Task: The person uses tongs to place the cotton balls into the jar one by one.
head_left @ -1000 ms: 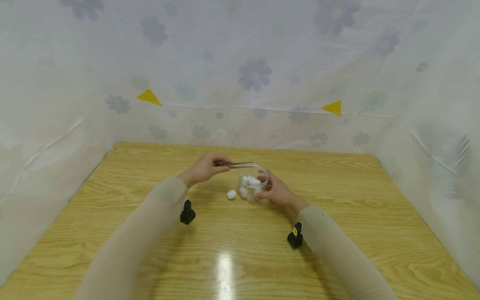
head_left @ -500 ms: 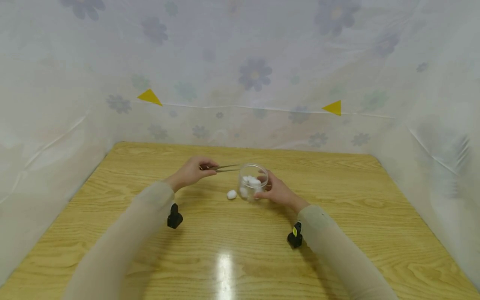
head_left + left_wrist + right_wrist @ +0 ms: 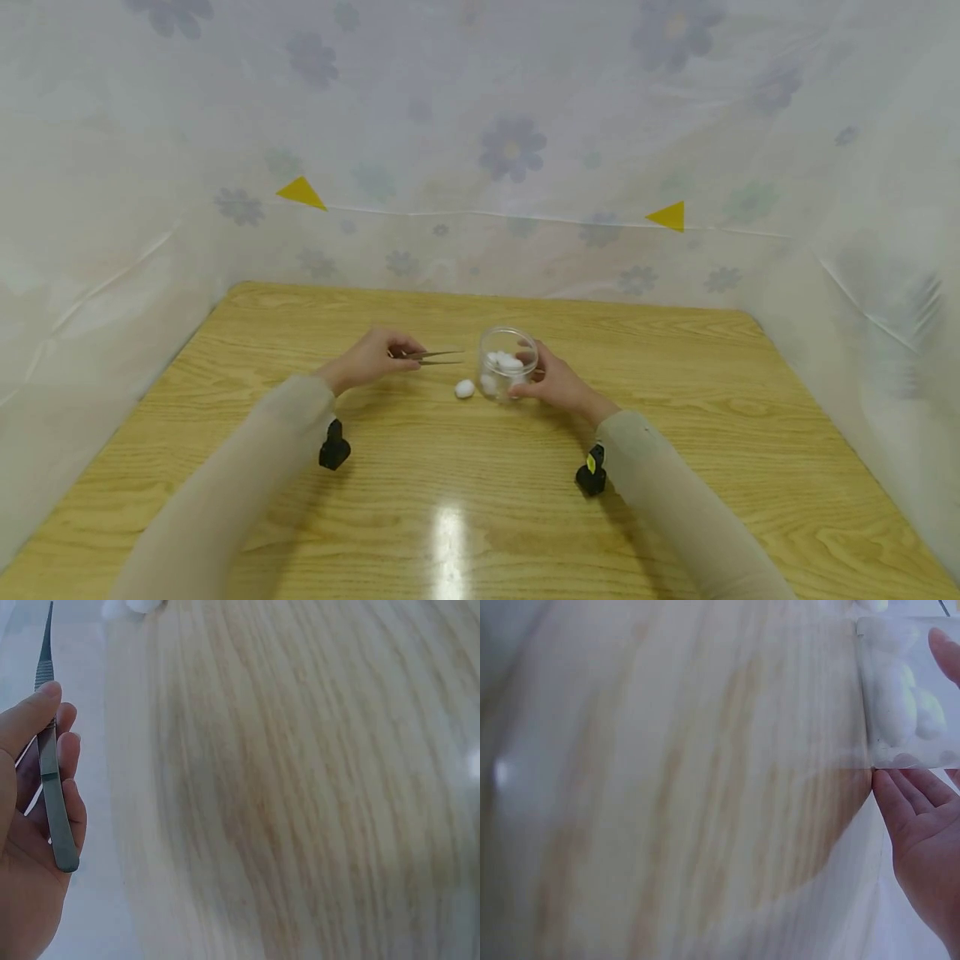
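My left hand [image 3: 375,358] holds metal tweezers [image 3: 57,814] between thumb and fingers. In the head view their two tips stand apart, pointing right, with nothing between them. Just below and right of the tips, a loose white cotton ball [image 3: 464,389] lies on the table, left of a clear round jar [image 3: 487,347]. Several white cotton balls [image 3: 505,362] are inside the topless jar. My right hand [image 3: 558,381] grips the jar from its right side, thumb in front and fingers behind. The right wrist view shows the jar [image 3: 881,756] side-on, with cotton balls visible through its wall.
The wood-grain table [image 3: 465,467] fills the space under both arms. A flowered white curtain [image 3: 450,250] closes off the back and sides, with two yellow triangles [image 3: 666,217] on it. Black wrist cameras [image 3: 335,446] hang below both sleeves.
The left hand has drawn the tweezers from over the jar's mouth to the left, then lowered them toward the loose cotton ball. The right hand and jar have stayed in place.
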